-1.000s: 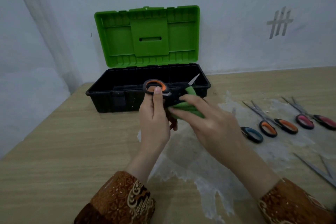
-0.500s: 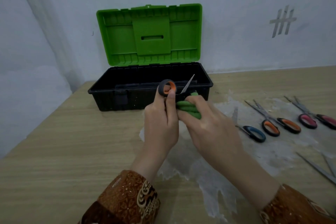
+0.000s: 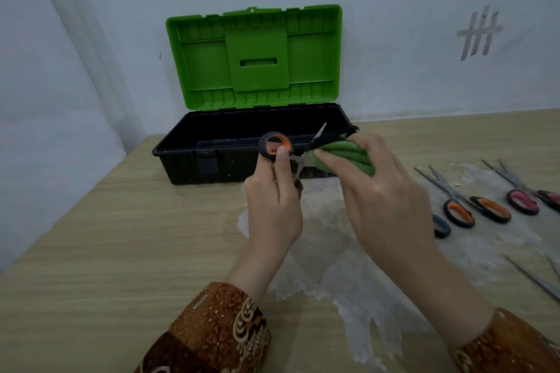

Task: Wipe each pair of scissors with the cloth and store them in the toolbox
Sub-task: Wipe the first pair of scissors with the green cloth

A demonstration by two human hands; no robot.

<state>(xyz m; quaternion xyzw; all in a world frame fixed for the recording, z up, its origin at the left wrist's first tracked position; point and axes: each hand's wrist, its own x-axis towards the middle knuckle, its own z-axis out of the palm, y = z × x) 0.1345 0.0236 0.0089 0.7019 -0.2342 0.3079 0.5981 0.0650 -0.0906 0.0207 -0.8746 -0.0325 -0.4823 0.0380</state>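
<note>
Scissors (image 3: pixel 298 157) in green cloth (image 3: pixel 345 156)

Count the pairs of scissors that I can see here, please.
5: one orange-handled pair in the left hand; blue-handled, orange-handled, pink-handled pairs on the table right; blades at the right edge. Others may be hidden.

No words, brands or numbers read anywhere; the pale painted wall (image 3: pixel 424 24) carries only grey tally-like stroke marks (image 3: pixel 478 33), another cluster above.
</note>
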